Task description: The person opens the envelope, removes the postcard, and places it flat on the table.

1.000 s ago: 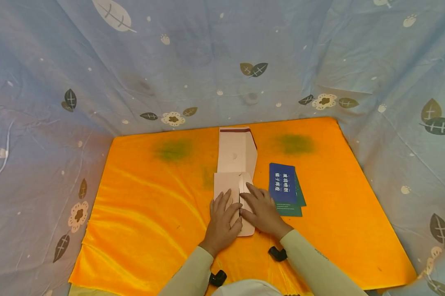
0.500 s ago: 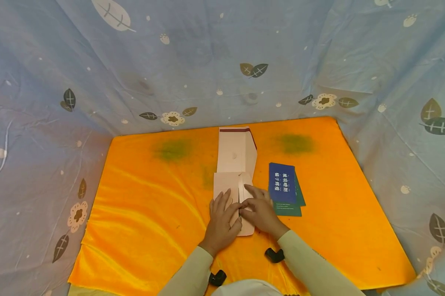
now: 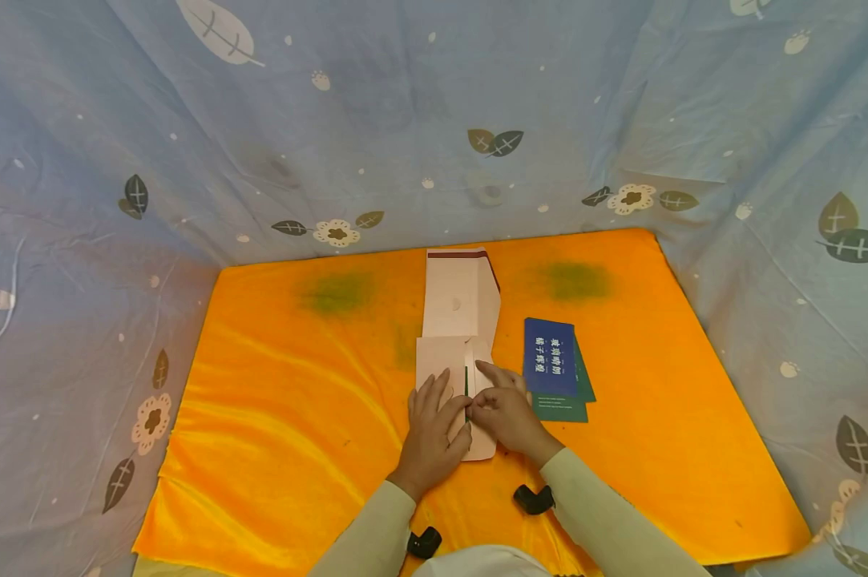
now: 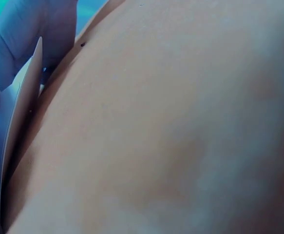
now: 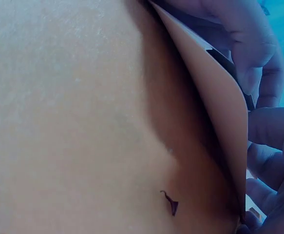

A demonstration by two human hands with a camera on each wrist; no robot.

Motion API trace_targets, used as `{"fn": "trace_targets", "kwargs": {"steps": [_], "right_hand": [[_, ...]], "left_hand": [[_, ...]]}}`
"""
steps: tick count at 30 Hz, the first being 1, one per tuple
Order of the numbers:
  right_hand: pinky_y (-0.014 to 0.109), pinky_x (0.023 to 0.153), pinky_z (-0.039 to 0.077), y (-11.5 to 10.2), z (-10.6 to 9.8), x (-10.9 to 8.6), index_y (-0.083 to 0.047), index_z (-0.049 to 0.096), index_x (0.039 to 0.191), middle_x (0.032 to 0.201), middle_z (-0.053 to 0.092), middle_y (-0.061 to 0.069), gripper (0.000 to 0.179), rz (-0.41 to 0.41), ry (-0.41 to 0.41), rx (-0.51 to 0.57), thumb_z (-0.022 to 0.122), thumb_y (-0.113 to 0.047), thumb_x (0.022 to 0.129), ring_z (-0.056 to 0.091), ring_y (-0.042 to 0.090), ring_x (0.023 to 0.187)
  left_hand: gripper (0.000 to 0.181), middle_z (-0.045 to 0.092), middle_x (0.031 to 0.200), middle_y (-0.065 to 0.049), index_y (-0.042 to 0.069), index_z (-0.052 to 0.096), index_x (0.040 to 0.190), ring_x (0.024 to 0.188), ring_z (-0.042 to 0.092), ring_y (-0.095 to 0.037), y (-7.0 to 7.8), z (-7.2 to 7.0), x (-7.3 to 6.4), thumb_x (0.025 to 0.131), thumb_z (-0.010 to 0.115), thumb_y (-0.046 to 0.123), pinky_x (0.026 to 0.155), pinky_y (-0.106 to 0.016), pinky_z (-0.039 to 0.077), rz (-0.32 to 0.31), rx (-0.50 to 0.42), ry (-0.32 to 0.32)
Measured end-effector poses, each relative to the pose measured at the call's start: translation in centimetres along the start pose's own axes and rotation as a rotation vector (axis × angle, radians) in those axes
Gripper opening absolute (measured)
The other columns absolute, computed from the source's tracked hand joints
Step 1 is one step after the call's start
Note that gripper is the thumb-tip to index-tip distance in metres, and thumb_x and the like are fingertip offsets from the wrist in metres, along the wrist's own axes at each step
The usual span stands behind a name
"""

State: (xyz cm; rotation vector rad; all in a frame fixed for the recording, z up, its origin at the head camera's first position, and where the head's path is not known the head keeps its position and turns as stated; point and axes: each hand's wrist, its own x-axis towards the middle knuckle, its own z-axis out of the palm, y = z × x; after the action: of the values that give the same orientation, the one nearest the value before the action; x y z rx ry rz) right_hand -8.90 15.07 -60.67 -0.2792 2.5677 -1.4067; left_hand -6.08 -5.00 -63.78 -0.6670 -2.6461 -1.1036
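A pale pink envelope (image 3: 441, 357) lies on the orange cloth, overlapping the near end of a second pale envelope (image 3: 450, 292) with a dark red edge. My left hand (image 3: 434, 437) rests on the near envelope, fingers fairly straight. My right hand (image 3: 509, 413) is at its right side; thumb and forefinger pinch at the slit beside the flap. A narrow green card edge (image 3: 466, 381) shows in that slit; most of the card is hidden inside. In the right wrist view the envelope's edge (image 5: 215, 97) stands raised, with fingers (image 5: 251, 44) beside it.
A blue card (image 3: 551, 358) with white characters lies over green cards (image 3: 563, 410) just right of my right hand. The orange cloth (image 3: 296, 385) has folds on the left. Blue patterned curtains (image 3: 419, 112) enclose the back and sides.
The fingers of my right hand have drawn together at the slit, and a green card edge has appeared there. My left hand and both envelopes stay nearly in place.
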Motion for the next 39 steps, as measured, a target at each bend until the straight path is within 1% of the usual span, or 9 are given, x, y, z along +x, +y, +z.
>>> {"fn": "trace_targets", "kwargs": {"steps": [5, 8, 14, 19, 24, 28, 32, 37, 39], "right_hand": [[0.071, 0.116, 0.013, 0.4, -0.4, -0.1, -0.023, 0.081, 0.084, 0.172, 0.039, 0.010, 0.016, -0.020, -0.018, 0.033, 0.079, -0.018, 0.099, 0.018, 0.045, 0.156], [0.069, 0.118, 0.021, 0.5, -0.8, -0.2, -0.021, 0.078, 0.085, 0.170, 0.042, 0.011, 0.015, -0.008, -0.021, 0.099, 0.076, -0.015, 0.099, 0.019, 0.045, 0.157], [0.061, 0.113, 0.036, 0.5, -1.7, -0.4, -0.012, 0.078, 0.093, 0.156, 0.057, 0.012, 0.011, 0.056, 0.018, 0.216, 0.071, -0.014, 0.102, 0.036, 0.042, 0.149], [0.057, 0.111, 0.041, 0.5, -1.8, -0.4, -0.009, 0.076, 0.094, 0.145, 0.064, 0.012, 0.010, 0.089, 0.055, 0.236, 0.072, -0.011, 0.103, 0.048, 0.039, 0.140], [0.047, 0.107, 0.046, 0.4, -1.6, -0.4, -0.006, 0.075, 0.098, 0.132, 0.068, 0.011, 0.005, 0.113, 0.119, 0.253, 0.074, -0.009, 0.101, 0.056, 0.033, 0.126], [0.035, 0.091, 0.049, 0.3, -1.7, -0.5, -0.003, 0.074, 0.103, 0.112, 0.067, 0.011, 0.005, 0.153, 0.164, 0.278, 0.074, -0.008, 0.101, 0.058, 0.029, 0.105], [0.029, 0.078, 0.051, 0.2, -2.2, -0.5, 0.000, 0.073, 0.110, 0.098, 0.066, 0.009, 0.011, 0.182, 0.179, 0.290, 0.074, -0.008, 0.102, 0.059, 0.028, 0.091], [0.027, 0.081, 0.054, 0.6, -2.8, -0.4, 0.000, 0.073, 0.114, 0.098, 0.074, 0.008, 0.014, 0.204, 0.163, 0.306, 0.073, -0.009, 0.105, 0.066, 0.026, 0.091], [0.027, 0.083, 0.055, 0.9, -2.9, -0.4, 0.001, 0.072, 0.119, 0.100, 0.077, 0.010, 0.017, 0.209, 0.151, 0.327, 0.072, -0.008, 0.105, 0.068, 0.027, 0.092]], "left_hand": [[0.030, 0.038, 0.170, -0.018, 0.018, 0.072, 0.128, 0.155, 0.032, -0.046, 0.0, 0.0, 0.0, 0.100, 0.060, 0.024, 0.115, -0.080, 0.020, 0.003, 0.007, 0.000], [0.031, 0.038, 0.171, -0.018, 0.017, 0.072, 0.129, 0.155, 0.032, -0.045, 0.1, 0.0, -0.1, 0.101, 0.060, 0.025, 0.115, -0.080, 0.021, 0.005, 0.008, 0.001], [0.034, 0.037, 0.172, -0.016, 0.018, 0.071, 0.132, 0.156, 0.031, -0.044, 0.2, 0.0, -0.1, 0.101, 0.061, 0.027, 0.117, -0.078, 0.020, -0.009, 0.016, -0.010], [0.035, 0.037, 0.172, -0.015, 0.018, 0.072, 0.133, 0.156, 0.031, -0.043, 0.3, -0.1, -0.1, 0.100, 0.063, 0.027, 0.117, -0.077, 0.021, -0.030, 0.030, -0.021], [0.034, 0.039, 0.170, -0.017, 0.017, 0.072, 0.131, 0.153, 0.034, -0.045, 0.4, -0.1, 0.0, 0.098, 0.066, 0.024, 0.114, -0.079, 0.024, -0.011, 0.033, 0.007], [0.034, 0.041, 0.168, -0.020, 0.016, 0.073, 0.130, 0.152, 0.035, -0.046, 0.6, -0.2, 0.1, 0.097, 0.068, 0.022, 0.113, -0.079, 0.025, 0.001, 0.029, 0.020], [0.034, 0.041, 0.168, -0.020, 0.017, 0.072, 0.131, 0.153, 0.034, -0.046, 0.5, -0.2, 0.1, 0.097, 0.067, 0.023, 0.114, -0.079, 0.024, -0.006, 0.027, 0.011], [0.035, 0.039, 0.170, -0.018, 0.018, 0.072, 0.133, 0.155, 0.031, -0.044, 0.5, -0.2, 0.0, 0.099, 0.065, 0.024, 0.117, -0.077, 0.021, -0.027, 0.014, -0.013], [0.035, 0.039, 0.171, -0.017, 0.018, 0.072, 0.133, 0.156, 0.030, -0.044, 0.5, -0.3, 0.0, 0.100, 0.064, 0.025, 0.118, -0.076, 0.020, -0.032, 0.011, -0.022]]}}
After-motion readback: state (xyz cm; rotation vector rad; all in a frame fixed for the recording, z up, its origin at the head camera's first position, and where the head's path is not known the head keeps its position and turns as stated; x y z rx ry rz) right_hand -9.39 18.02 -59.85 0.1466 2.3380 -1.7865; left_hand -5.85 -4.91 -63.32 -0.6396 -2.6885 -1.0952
